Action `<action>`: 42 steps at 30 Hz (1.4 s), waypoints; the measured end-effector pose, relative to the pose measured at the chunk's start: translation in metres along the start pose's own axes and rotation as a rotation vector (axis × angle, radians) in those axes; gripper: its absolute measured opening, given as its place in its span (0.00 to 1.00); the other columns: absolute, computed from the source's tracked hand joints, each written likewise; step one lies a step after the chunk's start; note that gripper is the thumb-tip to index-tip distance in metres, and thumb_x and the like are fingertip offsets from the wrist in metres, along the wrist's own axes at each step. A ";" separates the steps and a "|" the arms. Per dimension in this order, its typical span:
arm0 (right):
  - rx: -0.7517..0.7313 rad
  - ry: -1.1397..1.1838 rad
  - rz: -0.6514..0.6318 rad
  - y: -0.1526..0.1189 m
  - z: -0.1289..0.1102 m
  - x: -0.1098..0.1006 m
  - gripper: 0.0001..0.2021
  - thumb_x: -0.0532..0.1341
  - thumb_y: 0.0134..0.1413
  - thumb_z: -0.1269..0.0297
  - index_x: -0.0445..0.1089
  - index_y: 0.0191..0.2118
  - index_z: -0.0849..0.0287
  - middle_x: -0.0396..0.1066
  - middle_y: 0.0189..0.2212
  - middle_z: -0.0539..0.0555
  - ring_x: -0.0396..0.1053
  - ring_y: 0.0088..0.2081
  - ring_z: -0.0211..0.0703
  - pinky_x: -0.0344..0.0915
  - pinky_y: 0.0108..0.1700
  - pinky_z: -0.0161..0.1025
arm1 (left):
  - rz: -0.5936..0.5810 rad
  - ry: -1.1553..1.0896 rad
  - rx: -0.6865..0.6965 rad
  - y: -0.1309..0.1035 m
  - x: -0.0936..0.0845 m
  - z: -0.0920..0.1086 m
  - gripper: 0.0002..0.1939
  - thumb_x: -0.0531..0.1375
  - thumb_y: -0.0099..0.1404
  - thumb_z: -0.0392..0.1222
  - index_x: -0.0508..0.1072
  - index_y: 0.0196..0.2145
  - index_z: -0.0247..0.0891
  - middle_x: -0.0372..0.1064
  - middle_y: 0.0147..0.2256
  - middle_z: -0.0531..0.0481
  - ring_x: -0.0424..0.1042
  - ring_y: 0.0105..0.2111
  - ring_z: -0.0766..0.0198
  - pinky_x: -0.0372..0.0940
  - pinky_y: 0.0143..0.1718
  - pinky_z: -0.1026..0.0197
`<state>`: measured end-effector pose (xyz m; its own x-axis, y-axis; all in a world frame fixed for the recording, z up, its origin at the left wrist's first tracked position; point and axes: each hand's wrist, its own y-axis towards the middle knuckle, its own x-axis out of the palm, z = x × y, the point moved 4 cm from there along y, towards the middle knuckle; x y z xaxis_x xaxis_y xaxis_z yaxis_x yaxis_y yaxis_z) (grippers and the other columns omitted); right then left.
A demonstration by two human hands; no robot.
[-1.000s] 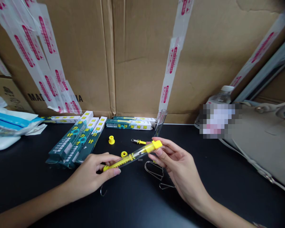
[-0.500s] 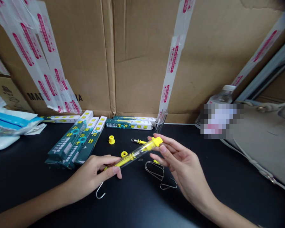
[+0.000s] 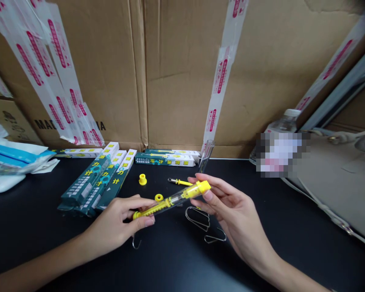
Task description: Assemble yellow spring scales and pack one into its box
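A tubular spring scale with a clear barrel and yellow inner parts is held between both hands, slanting up to the right. My left hand is closed around its lower left end, where a metal hook hangs below. At the upper right, my right hand grips the yellow end cap with thumb and fingers. Behind the scale lie a yellow flanged cap, a yellow ring and a yellow rod with a spring. Bent metal hooks lie beside my right hand.
Teal boxes lie at the left, and more boxes lie against the large carton. A clear tube stands behind my right hand. A plastic bottle and a beige bag are on the right; a blue-white packet is left.
The spring scale has turned slightly, so its lower yellow end shows more. Its hanging hook has swung right and closer to my left hand. Both hands keep their grip.
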<state>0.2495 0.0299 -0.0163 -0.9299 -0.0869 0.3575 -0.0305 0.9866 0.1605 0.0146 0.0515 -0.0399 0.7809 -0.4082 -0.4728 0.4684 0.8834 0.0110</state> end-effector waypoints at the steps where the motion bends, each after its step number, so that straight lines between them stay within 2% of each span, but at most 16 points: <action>1: -0.003 -0.003 0.006 0.000 -0.001 0.000 0.13 0.71 0.55 0.64 0.80 0.47 0.53 0.80 0.47 0.55 0.79 0.44 0.46 0.79 0.46 0.39 | 0.004 -0.026 -0.009 0.000 0.000 -0.001 0.20 0.63 0.63 0.47 0.79 0.51 0.38 0.74 0.40 0.46 0.75 0.39 0.56 0.73 0.39 0.59; 6: -0.019 0.017 0.078 -0.001 0.000 -0.004 0.13 0.74 0.49 0.65 0.81 0.43 0.53 0.81 0.43 0.53 0.80 0.41 0.43 0.80 0.44 0.36 | 0.016 -0.062 -0.015 0.000 0.000 -0.001 0.21 0.64 0.62 0.46 0.79 0.53 0.42 0.75 0.36 0.47 0.76 0.37 0.56 0.73 0.35 0.61; 12: -0.027 0.025 0.095 -0.003 0.000 -0.005 0.12 0.75 0.50 0.66 0.81 0.43 0.53 0.81 0.42 0.53 0.80 0.39 0.41 0.79 0.43 0.32 | 0.089 0.077 -0.007 0.002 -0.005 -0.006 0.22 0.68 0.59 0.48 0.80 0.52 0.44 0.76 0.33 0.50 0.73 0.31 0.60 0.73 0.35 0.59; 16: -0.026 0.020 0.083 -0.004 -0.001 -0.005 0.12 0.74 0.51 0.67 0.81 0.43 0.53 0.81 0.42 0.52 0.80 0.39 0.40 0.78 0.44 0.31 | 0.077 0.025 -0.020 0.002 -0.003 -0.006 0.23 0.68 0.58 0.47 0.79 0.52 0.44 0.77 0.37 0.49 0.75 0.34 0.58 0.74 0.40 0.57; 26: -0.026 -0.008 0.067 0.001 -0.002 -0.004 0.14 0.74 0.51 0.65 0.81 0.45 0.51 0.81 0.44 0.53 0.79 0.42 0.43 0.79 0.45 0.35 | 0.066 -0.035 -0.060 0.003 -0.003 -0.003 0.23 0.68 0.57 0.46 0.80 0.51 0.42 0.78 0.42 0.46 0.78 0.40 0.54 0.73 0.46 0.54; 32: -0.011 -0.038 0.058 -0.002 -0.001 -0.004 0.14 0.73 0.51 0.65 0.81 0.46 0.52 0.81 0.41 0.53 0.79 0.42 0.44 0.79 0.45 0.36 | 0.044 -0.055 -0.080 0.004 -0.002 -0.005 0.21 0.68 0.58 0.46 0.80 0.50 0.42 0.78 0.43 0.46 0.78 0.41 0.52 0.73 0.48 0.51; 38: 0.008 -0.020 0.058 0.000 0.005 -0.005 0.14 0.73 0.51 0.64 0.81 0.45 0.51 0.81 0.45 0.53 0.79 0.44 0.46 0.78 0.47 0.37 | 0.040 -0.085 -0.056 0.004 -0.002 -0.002 0.19 0.68 0.58 0.44 0.81 0.48 0.43 0.78 0.42 0.49 0.79 0.43 0.53 0.73 0.47 0.57; 42: 0.033 -0.004 0.065 -0.001 0.010 -0.007 0.13 0.71 0.54 0.64 0.81 0.46 0.47 0.81 0.43 0.49 0.78 0.45 0.43 0.77 0.47 0.33 | 0.052 -0.073 -0.049 0.000 -0.001 -0.003 0.19 0.68 0.58 0.41 0.80 0.49 0.45 0.78 0.40 0.53 0.79 0.43 0.54 0.72 0.45 0.62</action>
<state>0.2524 0.0311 -0.0281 -0.9318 -0.0216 0.3624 0.0183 0.9942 0.1064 0.0127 0.0524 -0.0421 0.8326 -0.3754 -0.4072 0.4070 0.9134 -0.0097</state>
